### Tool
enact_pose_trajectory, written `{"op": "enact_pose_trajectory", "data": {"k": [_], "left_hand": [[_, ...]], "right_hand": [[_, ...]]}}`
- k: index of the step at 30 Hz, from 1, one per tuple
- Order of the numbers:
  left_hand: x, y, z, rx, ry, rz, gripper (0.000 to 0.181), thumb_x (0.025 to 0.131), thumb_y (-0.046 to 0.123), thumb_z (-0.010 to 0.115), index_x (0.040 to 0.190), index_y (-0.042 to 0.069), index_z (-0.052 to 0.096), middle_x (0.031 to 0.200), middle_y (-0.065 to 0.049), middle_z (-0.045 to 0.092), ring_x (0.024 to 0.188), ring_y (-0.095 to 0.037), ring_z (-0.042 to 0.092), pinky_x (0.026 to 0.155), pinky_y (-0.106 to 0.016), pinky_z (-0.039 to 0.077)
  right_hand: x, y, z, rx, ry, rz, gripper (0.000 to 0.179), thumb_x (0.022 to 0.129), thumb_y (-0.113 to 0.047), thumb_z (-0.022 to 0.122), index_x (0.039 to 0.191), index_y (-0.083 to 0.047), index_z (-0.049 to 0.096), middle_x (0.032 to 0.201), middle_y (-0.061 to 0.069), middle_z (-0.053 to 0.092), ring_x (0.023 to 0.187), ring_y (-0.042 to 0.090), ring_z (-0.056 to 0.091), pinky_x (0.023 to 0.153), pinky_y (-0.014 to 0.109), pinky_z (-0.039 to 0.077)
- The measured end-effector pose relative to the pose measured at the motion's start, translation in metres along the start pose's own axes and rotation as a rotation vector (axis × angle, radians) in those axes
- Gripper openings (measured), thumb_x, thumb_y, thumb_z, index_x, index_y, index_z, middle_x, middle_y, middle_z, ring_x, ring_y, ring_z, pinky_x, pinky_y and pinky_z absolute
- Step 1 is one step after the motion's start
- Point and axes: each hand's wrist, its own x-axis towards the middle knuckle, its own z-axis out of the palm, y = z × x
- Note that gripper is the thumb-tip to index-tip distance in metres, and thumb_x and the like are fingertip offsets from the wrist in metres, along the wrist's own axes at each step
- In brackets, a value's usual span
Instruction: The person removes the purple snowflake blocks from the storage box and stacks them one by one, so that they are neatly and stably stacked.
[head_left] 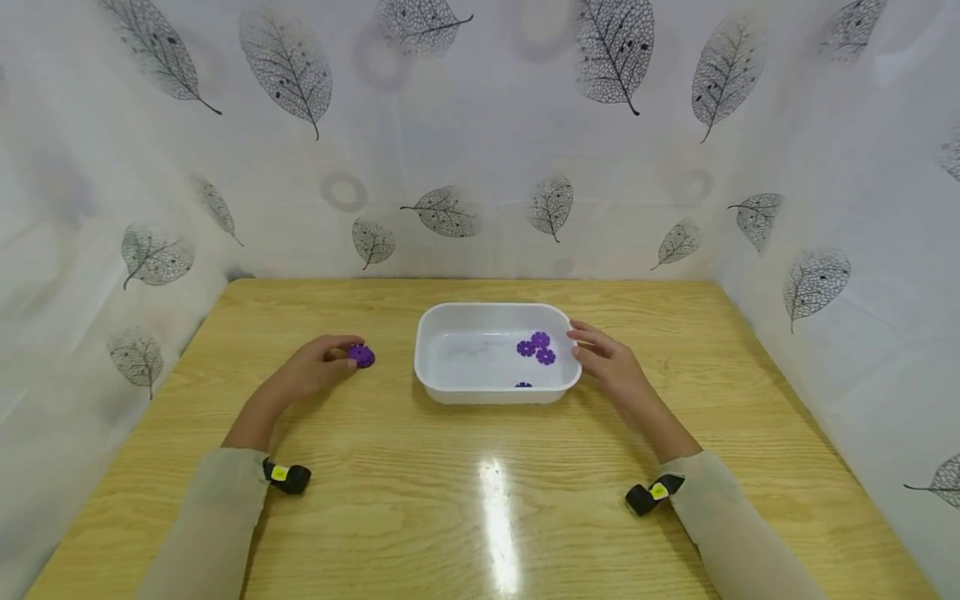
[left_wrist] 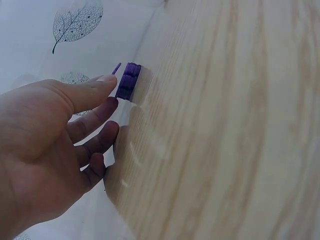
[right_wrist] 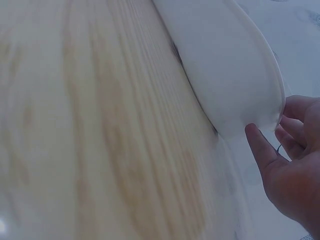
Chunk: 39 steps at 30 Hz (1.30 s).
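My left hand (head_left: 317, 364) is at a small stack of purple notched discs (head_left: 363, 356) on the table, left of a white plastic tub (head_left: 457, 388). Between its thumb and index finger, a thin purple disc (left_wrist: 117, 68) is pinched, seen edge-on just beside the stack (left_wrist: 129, 81). At the tub's right end, my right hand (head_left: 611, 367) holds the rim, its thumb against the outer wall (right_wrist: 235, 75) and its fingers at the edge. Inside the tub, three purple flower-shaped discs (head_left: 541, 340) lie close together. Another disc (head_left: 523, 385) is partly hidden by the front wall.
The wooden table (head_left: 390, 500) carries the tub near its middle. A white curtain (head_left: 480, 150) with a leaf print hangs behind the table and along both sides. Black camera straps (head_left: 288, 477) are worn at both wrists.
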Motion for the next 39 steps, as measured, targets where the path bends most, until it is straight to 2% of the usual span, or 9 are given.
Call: {"op": "enact_pose_trajectory", "data": {"k": [11,20,25,31,33,39], "left_hand": [[0.004,-0.005,0.001,0.035,-0.021,-0.017,0.045,0.099,0.020,0.053,0.141,0.006,0.045,0.134,-0.011,0.053,0.119,-0.028,0.051,0.099,-0.049,0.039],[0.003,-0.003,0.001,0.038,-0.025,-0.023,0.045,0.099,0.019,0.052,0.142,0.007,0.044,0.138,-0.012,0.050,0.124,-0.030,0.048,0.102,-0.051,0.038],[0.004,-0.001,0.001,0.045,-0.032,-0.008,0.044,0.099,0.015,0.051,0.141,0.003,0.043,0.137,-0.015,0.050,0.125,-0.032,0.047,0.102,-0.053,0.037],[-0.001,0.020,0.002,0.055,-0.035,-0.008,0.043,0.099,0.006,0.048,0.140,-0.007,0.041,0.137,-0.026,0.047,0.126,-0.041,0.043,0.102,-0.059,0.035],[-0.002,0.023,0.003,0.036,-0.030,-0.014,0.043,0.099,0.005,0.048,0.140,-0.007,0.041,0.138,-0.025,0.047,0.127,-0.041,0.043,0.103,-0.058,0.034],[0.003,0.004,0.003,0.047,-0.031,0.008,0.045,0.099,0.008,0.050,0.142,-0.002,0.041,0.138,-0.021,0.048,0.127,-0.036,0.045,0.103,-0.055,0.036]], "right_hand": [[-0.010,-0.023,0.006,0.002,-0.016,0.019,0.044,0.097,-0.014,0.056,0.137,0.000,0.048,0.155,0.002,0.030,0.134,0.034,0.038,0.094,0.026,0.048],[-0.011,-0.024,0.007,0.007,-0.021,0.020,0.044,0.097,-0.015,0.056,0.137,0.000,0.048,0.155,0.001,0.030,0.135,0.034,0.038,0.095,0.027,0.048],[-0.011,-0.025,0.007,0.005,-0.019,0.014,0.044,0.097,-0.016,0.056,0.138,0.000,0.048,0.155,0.001,0.030,0.135,0.034,0.038,0.098,0.032,0.046],[-0.009,-0.020,0.005,0.003,-0.023,0.012,0.044,0.097,-0.018,0.056,0.138,-0.002,0.048,0.155,0.000,0.030,0.135,0.033,0.038,0.097,0.032,0.046],[-0.007,-0.015,0.004,0.004,-0.022,0.008,0.045,0.097,-0.020,0.057,0.138,-0.003,0.049,0.155,-0.001,0.030,0.134,0.032,0.039,0.097,0.031,0.047],[0.000,0.000,0.001,-0.009,-0.004,-0.002,0.047,0.095,-0.028,0.060,0.137,-0.008,0.051,0.153,-0.006,0.032,0.133,0.029,0.041,0.096,0.029,0.047]]}}
